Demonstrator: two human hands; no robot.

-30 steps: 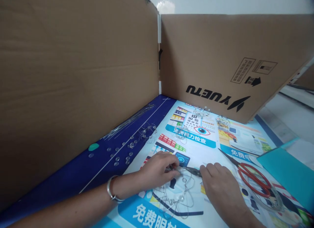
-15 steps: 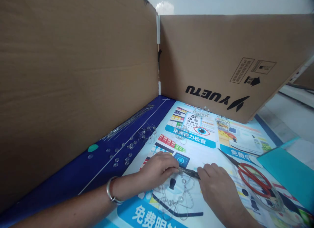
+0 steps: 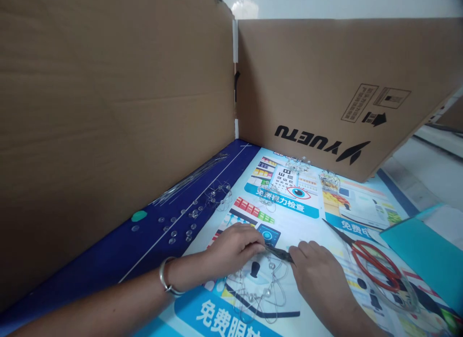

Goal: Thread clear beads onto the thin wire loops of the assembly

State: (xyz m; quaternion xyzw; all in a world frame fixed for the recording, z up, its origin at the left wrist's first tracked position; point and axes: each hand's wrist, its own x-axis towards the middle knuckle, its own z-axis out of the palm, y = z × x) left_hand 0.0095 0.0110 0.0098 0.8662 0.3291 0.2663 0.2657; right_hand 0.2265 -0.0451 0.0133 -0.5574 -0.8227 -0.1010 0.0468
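Note:
A ring of looped wire with clear beads (image 3: 267, 292) hangs low over the printed sheet. My left hand (image 3: 237, 247), with a silver bangle (image 3: 167, 278) on its wrist, pinches the top of this ring. My right hand (image 3: 316, 274) is wrapped round dark metal pliers (image 3: 280, 253), whose handles are hidden in the palm. The pliers' tips point left and meet the wire at my left fingertips. Exactly how the jaws sit on the wire is too small to tell.
Red-handled scissors (image 3: 376, 264) lie at the right over a coil of clear line, near a teal folder (image 3: 430, 259). Loose beads (image 3: 173, 234), straight wires (image 3: 191, 177) and finished-looking beaded loops (image 3: 219, 196) lie further back. Cardboard walls (image 3: 307, 81) stand behind and left.
The whole view has shifted very slightly. Both hands keep nearly the same pose, with the pliers still at the wire.

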